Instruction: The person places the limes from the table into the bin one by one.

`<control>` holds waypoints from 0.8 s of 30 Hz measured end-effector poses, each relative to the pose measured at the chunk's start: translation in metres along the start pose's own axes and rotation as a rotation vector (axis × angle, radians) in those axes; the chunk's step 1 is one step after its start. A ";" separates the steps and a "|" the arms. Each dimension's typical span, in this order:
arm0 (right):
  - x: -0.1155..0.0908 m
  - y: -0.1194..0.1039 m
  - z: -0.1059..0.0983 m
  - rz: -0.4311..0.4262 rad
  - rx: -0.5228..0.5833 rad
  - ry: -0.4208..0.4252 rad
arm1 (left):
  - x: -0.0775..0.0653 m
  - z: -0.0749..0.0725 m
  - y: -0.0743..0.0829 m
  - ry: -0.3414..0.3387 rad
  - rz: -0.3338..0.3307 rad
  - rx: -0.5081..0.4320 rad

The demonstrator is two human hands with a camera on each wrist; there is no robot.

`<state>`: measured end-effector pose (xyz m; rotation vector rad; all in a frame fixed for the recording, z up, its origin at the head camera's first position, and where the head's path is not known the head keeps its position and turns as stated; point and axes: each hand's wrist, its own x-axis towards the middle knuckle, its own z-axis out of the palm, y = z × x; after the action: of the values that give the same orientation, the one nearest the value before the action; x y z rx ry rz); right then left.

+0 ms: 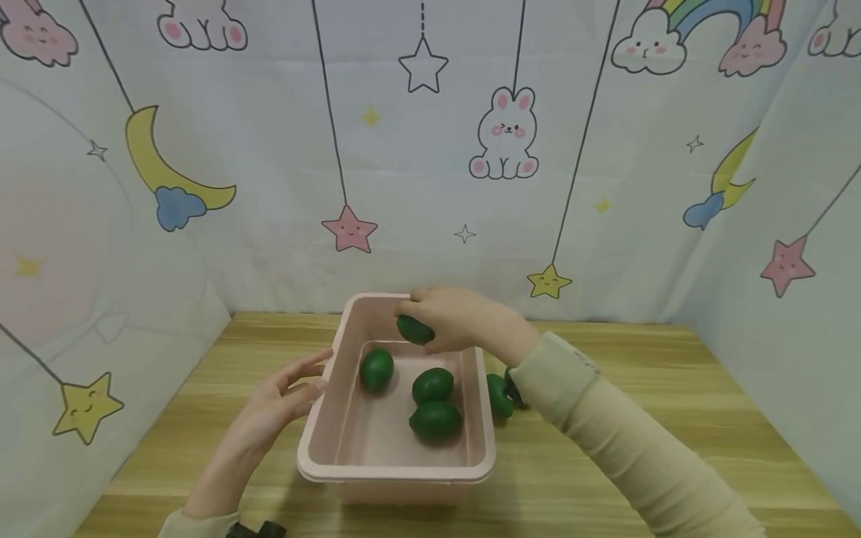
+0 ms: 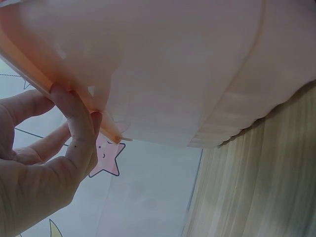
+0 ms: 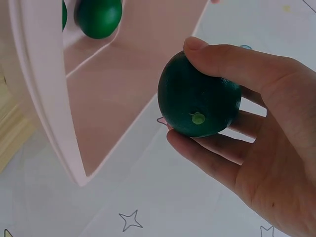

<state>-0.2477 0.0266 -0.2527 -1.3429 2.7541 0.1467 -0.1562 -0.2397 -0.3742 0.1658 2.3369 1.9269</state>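
Note:
In the head view, a pink plastic bin (image 1: 377,448) stands on the table with three dark green limes inside. One lime (image 1: 377,370) lies toward its left wall; two more (image 1: 435,421) lie together near the right. My right hand (image 1: 451,320) holds another lime (image 3: 200,98) between thumb and fingers, over the bin's far right end. Its pale stem end shows in the right wrist view. At the bin's left side, my left hand (image 1: 285,392) holds the rim from outside, bent fingers (image 2: 79,123) tucked against the lip in the left wrist view.
Outside the bin's right wall, at least one lime (image 1: 499,396) lies on the wood-grain table (image 1: 605,441), partly hidden by the right sleeve (image 1: 605,411). A white cloth backdrop (image 1: 269,254) printed with stars and rabbits encloses the table's back and sides.

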 end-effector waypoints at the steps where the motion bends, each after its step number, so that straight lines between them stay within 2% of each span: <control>1: 0.001 0.000 0.001 0.004 0.002 -0.005 | 0.000 0.000 0.000 0.001 0.001 0.001; 15: 0.011 0.002 0.013 -0.025 -0.055 -0.004 | -0.001 -0.001 0.001 -0.011 -0.012 0.016; 24: 0.016 0.005 0.020 -0.024 -0.041 -0.020 | -0.001 -0.001 0.001 -0.007 -0.026 0.016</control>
<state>-0.2613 0.0194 -0.2737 -1.3755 2.7322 0.2153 -0.1557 -0.2408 -0.3729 0.1425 2.3386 1.8935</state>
